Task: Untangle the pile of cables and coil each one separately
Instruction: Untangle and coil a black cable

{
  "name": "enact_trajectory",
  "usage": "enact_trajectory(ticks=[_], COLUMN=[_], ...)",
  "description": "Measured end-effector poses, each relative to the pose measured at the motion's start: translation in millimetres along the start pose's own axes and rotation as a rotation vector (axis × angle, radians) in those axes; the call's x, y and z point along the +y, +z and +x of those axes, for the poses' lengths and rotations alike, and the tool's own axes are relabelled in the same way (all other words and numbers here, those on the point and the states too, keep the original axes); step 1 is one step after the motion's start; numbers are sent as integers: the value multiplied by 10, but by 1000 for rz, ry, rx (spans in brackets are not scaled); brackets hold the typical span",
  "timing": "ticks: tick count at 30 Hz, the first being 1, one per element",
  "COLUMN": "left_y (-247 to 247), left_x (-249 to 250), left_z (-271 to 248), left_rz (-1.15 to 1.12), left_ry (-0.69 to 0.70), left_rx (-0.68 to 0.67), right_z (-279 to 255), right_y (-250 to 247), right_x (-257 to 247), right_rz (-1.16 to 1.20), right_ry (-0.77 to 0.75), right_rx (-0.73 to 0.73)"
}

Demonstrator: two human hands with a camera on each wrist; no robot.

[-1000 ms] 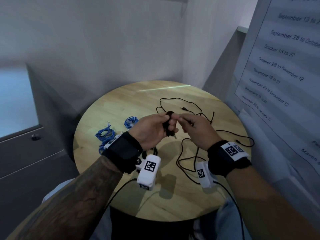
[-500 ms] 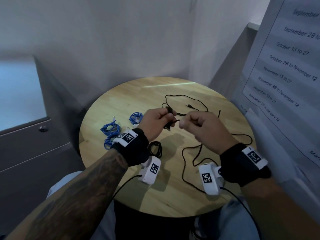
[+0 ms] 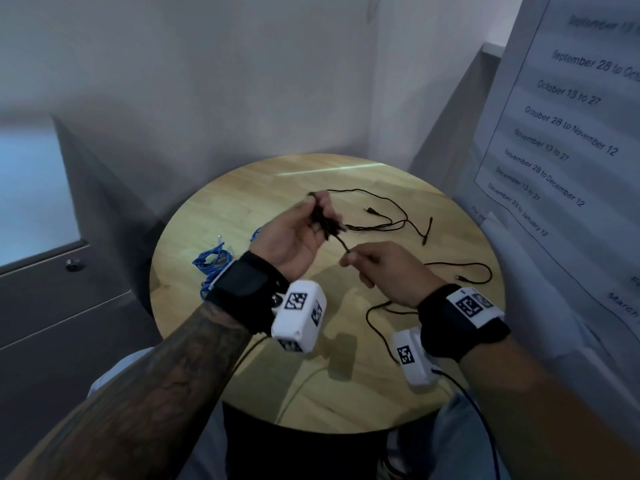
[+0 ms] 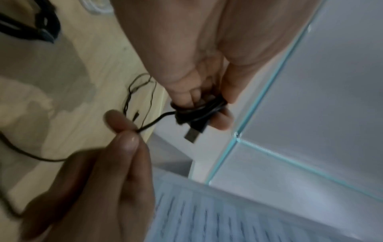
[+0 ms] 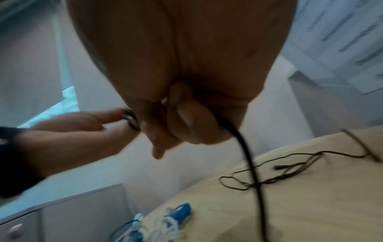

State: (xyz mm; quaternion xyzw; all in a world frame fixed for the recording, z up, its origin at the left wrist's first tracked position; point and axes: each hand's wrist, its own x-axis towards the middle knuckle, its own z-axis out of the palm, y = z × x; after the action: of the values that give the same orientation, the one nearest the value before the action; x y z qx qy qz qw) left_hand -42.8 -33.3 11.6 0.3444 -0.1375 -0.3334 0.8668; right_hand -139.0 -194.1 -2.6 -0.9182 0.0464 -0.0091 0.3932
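Observation:
My left hand (image 3: 304, 223) (image 4: 199, 101) is raised over the round wooden table (image 3: 242, 188) and grips a small coil of black cable (image 3: 320, 218) (image 4: 199, 111), its USB plug (image 4: 191, 134) sticking out below. A short stretch of the same cable runs down to my right hand (image 3: 360, 263) (image 4: 126, 131), which pinches it between thumb and fingers. From there the black cable (image 5: 246, 153) trails loose to the tabletop (image 3: 381, 327). More thin black cable (image 3: 391, 216) (image 5: 290, 170) lies spread on the far right of the table.
Coiled blue cables (image 3: 211, 259) (image 5: 165, 226) lie at the table's left edge. A grey cabinet (image 3: 52, 306) stands to the left, walls close behind, and a printed schedule sheet (image 3: 561, 133) hangs on the right. Another dark cable bundle (image 4: 41, 29) lies under my left wrist.
My left hand has lifted and turned palm-up with the coil. The right hand has drawn down and away, stretching a short length of cable between the hands.

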Motion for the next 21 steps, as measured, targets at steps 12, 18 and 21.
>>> enact_trajectory(ticks=[12,18,21], left_y=[-104,14,88], left_x=[-187,-241,-272], left_z=[-17,-133,-148], left_rz=[695,898,838], left_ry=[247,45,-47], left_rx=[229,-3,-114], right_z=[-222,-111,-12], right_y=[10,-171,-224], right_x=[-299,-285,-129], right_rz=[25,217,169], right_ry=[-195,-226,-191], right_rx=[37,358,438])
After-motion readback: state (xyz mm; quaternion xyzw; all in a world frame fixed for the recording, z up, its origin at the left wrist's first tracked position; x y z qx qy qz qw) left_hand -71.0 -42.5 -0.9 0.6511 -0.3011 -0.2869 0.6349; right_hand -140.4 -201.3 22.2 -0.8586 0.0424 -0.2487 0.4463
